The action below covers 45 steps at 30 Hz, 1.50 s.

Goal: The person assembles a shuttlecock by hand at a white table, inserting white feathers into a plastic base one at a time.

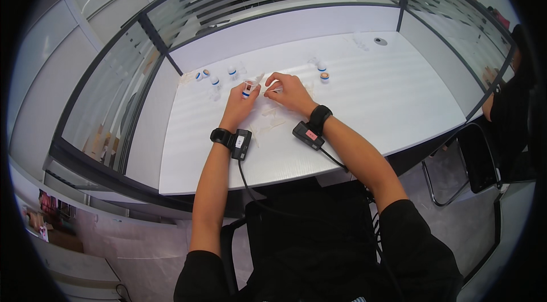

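Over the middle of the white desk (319, 131), my left hand (240, 105) is closed round a small white cup-like container (247, 91) with a blue band. Something reddish-brown shows inside it. A pale, narrow flap or strip (258, 80) sticks up beside its rim. Close by on the right, my right hand (292, 94) pinches a thin white strip (274, 91) between thumb and fingers; its exact kind is too small to tell. Crumpled pale strips (268, 122) lie on the desk below both hands.
Similar blue-banded containers stand at the left, one of them (215, 80) near clear plastic pieces. Two more (324, 76) are right of my hands. A grey cable grommet (380, 42) sits far back. Glazed partitions (285, 23) enclose the desk. Cables run from both wrist devices. A person (504, 103) sits beyond the right partition.
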Available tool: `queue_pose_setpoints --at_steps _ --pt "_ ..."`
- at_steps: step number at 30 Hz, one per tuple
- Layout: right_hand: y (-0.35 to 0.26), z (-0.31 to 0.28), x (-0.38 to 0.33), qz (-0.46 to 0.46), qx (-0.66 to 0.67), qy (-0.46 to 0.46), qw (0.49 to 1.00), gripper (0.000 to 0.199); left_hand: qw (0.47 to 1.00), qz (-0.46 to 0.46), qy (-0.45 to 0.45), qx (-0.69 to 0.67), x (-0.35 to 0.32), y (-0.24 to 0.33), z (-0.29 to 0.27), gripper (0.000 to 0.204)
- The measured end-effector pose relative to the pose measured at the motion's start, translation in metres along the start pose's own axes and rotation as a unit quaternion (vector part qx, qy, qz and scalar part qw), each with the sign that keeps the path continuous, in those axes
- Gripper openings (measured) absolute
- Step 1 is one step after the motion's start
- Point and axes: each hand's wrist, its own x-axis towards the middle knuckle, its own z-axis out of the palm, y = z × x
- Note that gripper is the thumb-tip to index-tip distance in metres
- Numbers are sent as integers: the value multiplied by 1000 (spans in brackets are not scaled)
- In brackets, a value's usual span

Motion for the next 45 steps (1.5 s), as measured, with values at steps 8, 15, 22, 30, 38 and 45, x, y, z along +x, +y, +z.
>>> queue_pose_setpoints --at_steps 8,15,22,30,38,45 --pt "3 2 2 -18 5 34 999 24 994 -68 53 -71 3 0 2 34" --pt "5 1 1 35 32 22 999 18 993 -58 47 -88 4 2 5 32" --pt "7 5 5 -27 12 48 998 20 984 -51 -1 -174 6 -10 -3 33" --pt "3 5 3 -33 9 36 999 21 991 -33 20 -129 6 -8 3 34" --pt "-2 3 0 17 32 26 999 20 996 7 77 -47 7 -15 5 39" --pt "-6 2 -1 14 23 -28 999 21 992 49 114 -14 10 -31 3 43"
